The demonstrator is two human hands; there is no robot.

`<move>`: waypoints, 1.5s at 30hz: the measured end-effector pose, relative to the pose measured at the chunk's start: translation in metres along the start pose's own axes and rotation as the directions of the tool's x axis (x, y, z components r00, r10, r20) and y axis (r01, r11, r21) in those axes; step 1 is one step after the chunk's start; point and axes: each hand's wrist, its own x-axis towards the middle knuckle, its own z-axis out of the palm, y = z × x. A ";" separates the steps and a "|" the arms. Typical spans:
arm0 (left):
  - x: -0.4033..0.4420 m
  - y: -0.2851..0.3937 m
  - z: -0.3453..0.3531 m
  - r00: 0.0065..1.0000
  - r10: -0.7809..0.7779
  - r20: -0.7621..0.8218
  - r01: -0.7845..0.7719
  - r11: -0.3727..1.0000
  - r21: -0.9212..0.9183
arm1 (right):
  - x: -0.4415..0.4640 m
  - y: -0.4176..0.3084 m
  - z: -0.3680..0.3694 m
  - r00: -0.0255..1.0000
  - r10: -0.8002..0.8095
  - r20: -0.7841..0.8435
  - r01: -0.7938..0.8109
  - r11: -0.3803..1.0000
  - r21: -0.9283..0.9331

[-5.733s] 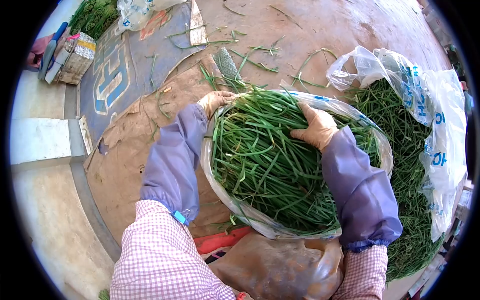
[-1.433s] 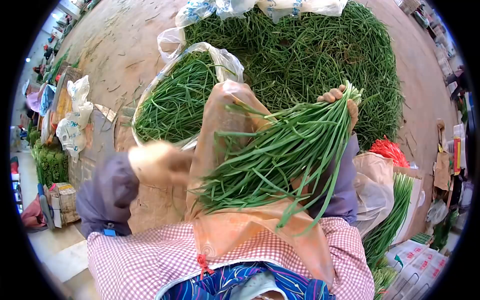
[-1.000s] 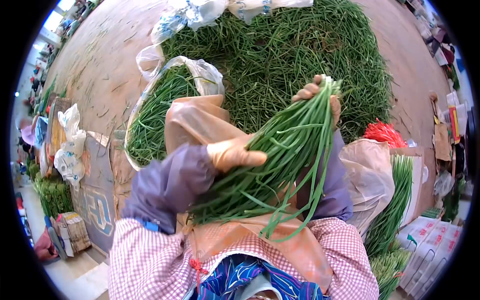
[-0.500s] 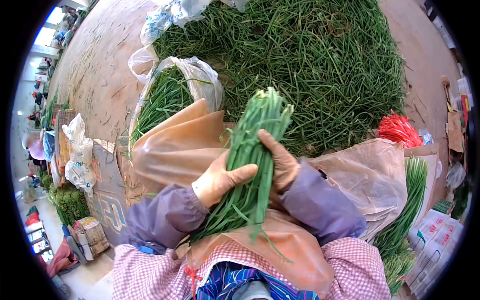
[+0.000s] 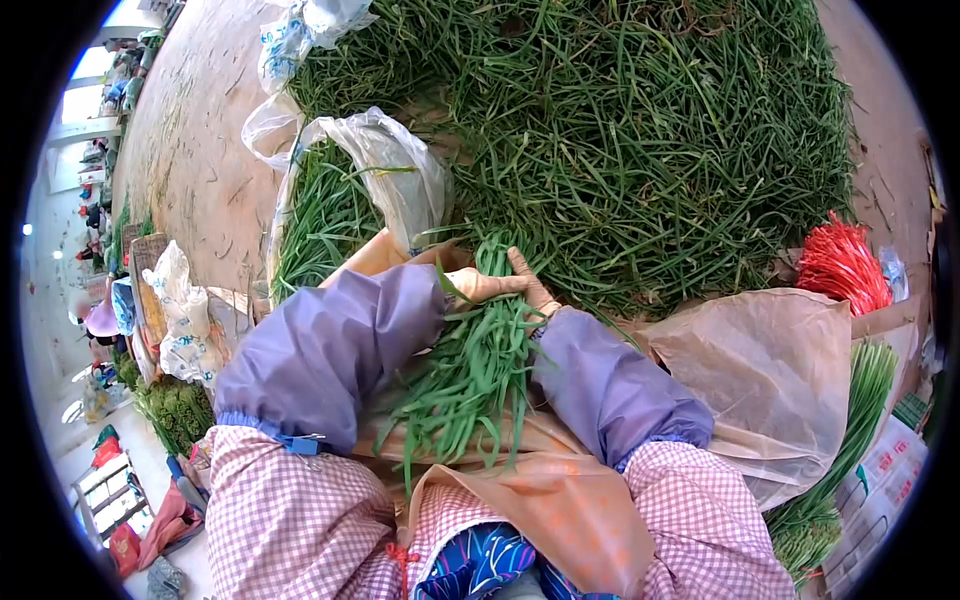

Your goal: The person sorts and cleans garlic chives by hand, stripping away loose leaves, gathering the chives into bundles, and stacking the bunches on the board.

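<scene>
A bunch of garlic chives [image 5: 465,365] is between my hands over my lap, its loose leaf tips hanging toward me and its stem end pointing away. My gloved left hand [image 5: 484,287] is closed around the upper part from the left, with its thumb laid across. Against the right side of the stems, my gloved right hand [image 5: 533,287] grips with its fingers pointing away from me; some of them are hidden. Just beyond the hands lies a large pile of green chives [image 5: 640,150].
Left of the pile stands a clear plastic bag [image 5: 405,185] holding more chives. Red plastic ties [image 5: 843,262] lie at the right, near a brown sheet [image 5: 760,370] and a sheaf of chives [image 5: 868,390]. A brown apron [image 5: 560,500] covers my lap.
The bunch has moved away from me, and its stem end has tipped lower toward the pile. Both arms reach farther forward, and the leaf tips now hang loose over my lap.
</scene>
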 end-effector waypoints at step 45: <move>-0.273 -0.136 0.041 0.727 0.582 -0.364 -0.214 0.696 0.685 | -0.217 0.007 0.175 0.490 -0.306 0.817 0.602 -0.558 -0.570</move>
